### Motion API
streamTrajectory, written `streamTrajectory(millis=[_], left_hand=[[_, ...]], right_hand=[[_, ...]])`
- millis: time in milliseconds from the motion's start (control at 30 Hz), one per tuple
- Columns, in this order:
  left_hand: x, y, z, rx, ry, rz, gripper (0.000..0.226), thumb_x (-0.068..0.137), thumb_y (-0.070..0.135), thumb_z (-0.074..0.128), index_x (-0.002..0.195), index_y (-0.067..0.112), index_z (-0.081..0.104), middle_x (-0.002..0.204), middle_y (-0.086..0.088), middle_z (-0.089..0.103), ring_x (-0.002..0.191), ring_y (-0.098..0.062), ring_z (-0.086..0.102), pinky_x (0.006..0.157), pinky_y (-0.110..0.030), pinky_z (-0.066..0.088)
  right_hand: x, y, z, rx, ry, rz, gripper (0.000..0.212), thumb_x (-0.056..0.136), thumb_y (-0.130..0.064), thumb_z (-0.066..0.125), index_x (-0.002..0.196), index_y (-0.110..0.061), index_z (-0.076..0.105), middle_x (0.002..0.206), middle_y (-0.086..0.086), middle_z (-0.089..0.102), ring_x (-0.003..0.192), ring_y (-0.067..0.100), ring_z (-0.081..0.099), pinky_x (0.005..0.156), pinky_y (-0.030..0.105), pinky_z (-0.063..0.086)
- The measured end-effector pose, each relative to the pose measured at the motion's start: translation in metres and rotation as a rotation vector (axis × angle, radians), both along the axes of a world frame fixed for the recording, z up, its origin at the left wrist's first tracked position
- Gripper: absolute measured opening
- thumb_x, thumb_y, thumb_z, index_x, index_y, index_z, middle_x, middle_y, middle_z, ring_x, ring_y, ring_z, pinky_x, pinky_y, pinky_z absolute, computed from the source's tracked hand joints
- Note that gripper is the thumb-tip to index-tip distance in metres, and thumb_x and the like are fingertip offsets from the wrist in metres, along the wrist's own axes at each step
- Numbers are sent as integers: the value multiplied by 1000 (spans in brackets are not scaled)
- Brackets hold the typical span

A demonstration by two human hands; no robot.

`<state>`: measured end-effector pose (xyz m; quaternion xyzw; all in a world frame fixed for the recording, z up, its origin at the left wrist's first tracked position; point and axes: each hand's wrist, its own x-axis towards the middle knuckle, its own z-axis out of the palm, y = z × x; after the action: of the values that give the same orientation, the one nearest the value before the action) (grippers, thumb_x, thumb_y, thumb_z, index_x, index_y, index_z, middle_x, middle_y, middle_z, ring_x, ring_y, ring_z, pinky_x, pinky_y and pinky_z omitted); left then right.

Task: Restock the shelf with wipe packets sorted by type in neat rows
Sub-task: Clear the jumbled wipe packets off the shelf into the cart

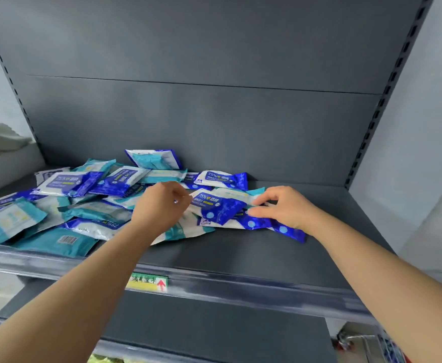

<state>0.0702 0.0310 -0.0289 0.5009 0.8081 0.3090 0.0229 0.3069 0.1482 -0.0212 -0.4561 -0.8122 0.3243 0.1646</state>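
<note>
— What lies between the hands?
— One blue-and-white plastic wipe packet (220, 205). Its ends touch the left hand (162, 205) and the right hand (285, 208), and it rests on other packets on the dark grey metal shelf (241, 258).
— And left of the left hand?
— A loose heap of blue and teal plastic packets (83, 203), overlapping out to the shelf's left end. A teal plastic packet with a barcode (57, 242) sits at the front edge, left of that forearm.
— Behind?
— A tilted white-and-teal packet (153, 159) leans on the grey metal back panel (214, 121), behind the left hand.
— Nearer than the hands?
— A yellow-and-green paper label (148, 282) on the front rail, between the forearms.
</note>
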Motion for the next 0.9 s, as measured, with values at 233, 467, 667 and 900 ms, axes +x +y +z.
streamTrajectory(millis=[233,467,667,900], left_hand=[[8,22,-4,-381,16,84,86,63,86,50,119,21,55,127,-5,57,117,-29,52,94,-40,46],[14,22,4,-375,-124,0,68,62,70,72,94,13,55,94,-3,59,77,-14,51,57,-27,35],[13,20,7,-423,-117,-32,79,56,71,75,110,18,53,104,2,60,88,-16,58,71,-32,50],[26,13,5,-246,-267,-67,80,58,51,86,119,16,46,109,3,55,94,-14,54,74,-30,47]], right_hand=[[-18,5,-8,-11,-36,-163,69,78,-62,59,139,-31,44,121,-5,59,79,15,49,77,33,47],[-28,5,1,-221,84,-173,77,76,-23,79,142,-19,41,109,1,54,75,11,59,62,24,48],[-27,3,10,-273,55,-136,73,68,-10,84,133,-14,51,113,2,57,96,20,62,59,26,50],[-23,-2,4,-266,172,-91,59,70,4,79,124,-10,61,104,8,66,92,20,64,95,44,51]])
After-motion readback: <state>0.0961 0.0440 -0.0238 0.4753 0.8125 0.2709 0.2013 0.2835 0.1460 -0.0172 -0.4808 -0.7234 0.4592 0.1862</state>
